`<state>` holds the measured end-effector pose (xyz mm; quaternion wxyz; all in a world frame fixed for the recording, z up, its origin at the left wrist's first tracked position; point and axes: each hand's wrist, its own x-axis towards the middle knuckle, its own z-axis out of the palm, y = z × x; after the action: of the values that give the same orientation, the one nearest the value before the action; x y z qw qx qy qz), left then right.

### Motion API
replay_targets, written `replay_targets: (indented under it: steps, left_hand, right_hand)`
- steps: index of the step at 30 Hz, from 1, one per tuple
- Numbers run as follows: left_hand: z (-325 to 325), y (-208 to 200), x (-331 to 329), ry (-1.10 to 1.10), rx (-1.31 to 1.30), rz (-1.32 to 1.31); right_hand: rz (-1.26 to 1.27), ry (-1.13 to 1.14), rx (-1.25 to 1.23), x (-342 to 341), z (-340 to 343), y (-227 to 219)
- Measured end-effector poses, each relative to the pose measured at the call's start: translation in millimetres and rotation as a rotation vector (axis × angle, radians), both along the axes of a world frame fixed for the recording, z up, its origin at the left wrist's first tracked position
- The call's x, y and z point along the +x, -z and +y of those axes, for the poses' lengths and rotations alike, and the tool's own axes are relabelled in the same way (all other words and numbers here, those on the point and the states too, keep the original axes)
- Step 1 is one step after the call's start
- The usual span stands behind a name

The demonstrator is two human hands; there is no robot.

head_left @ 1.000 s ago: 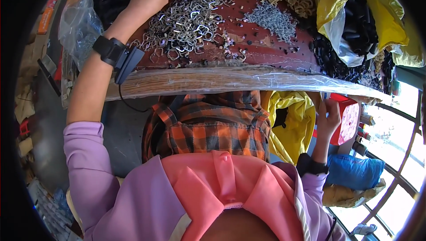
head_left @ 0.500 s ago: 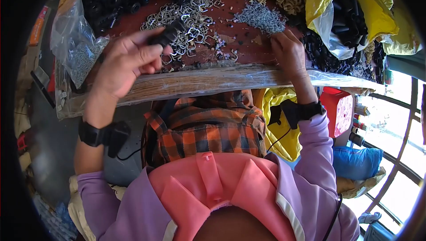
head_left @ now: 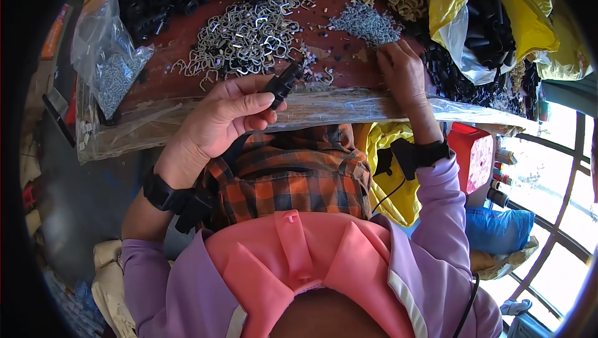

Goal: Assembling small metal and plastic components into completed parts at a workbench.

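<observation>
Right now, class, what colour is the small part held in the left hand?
Black: the plastic part in the left hand, shown in the head view.

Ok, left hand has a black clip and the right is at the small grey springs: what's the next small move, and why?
Probably pinch one spring from the grey spring pile with the right hand and bring it to the black clip. The left hand holds the clip near the table edge, and the right fingertips rest beside the pile, with nothing visibly picked up.
</observation>
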<state>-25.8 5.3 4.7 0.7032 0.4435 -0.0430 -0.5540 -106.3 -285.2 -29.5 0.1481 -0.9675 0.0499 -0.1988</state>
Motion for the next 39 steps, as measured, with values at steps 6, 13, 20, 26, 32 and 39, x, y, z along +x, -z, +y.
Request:
replay_targets:
  steps: [6,13,20,26,32,39]
  left_hand:
    - [-1,-2,-8,-0.013,-0.062,0.094]
    - [-2,-2,-14,-0.013,-0.001,0.037]
    - [-5,1,-10,0.010,-0.015,0.072]
    - [-5,0,-7,-0.052,-0.004,0.164]
    - [-6,-1,-13,-0.051,0.056,0.041]
    - [-23,11,-22,-0.028,-0.048,-0.014]
  right_hand:
    - [0.041,-0.011,0.056,-3,1,0]
    - [0.013,-0.039,0.141,-7,7,-5]
    - [0.100,-0.039,0.106,2,14,-1]
    - [0.143,-0.076,0.031,8,11,0]
    - [0.079,-0.118,0.173,0,31,-14]
    - [0.093,-0.316,0.494,-18,100,-60]
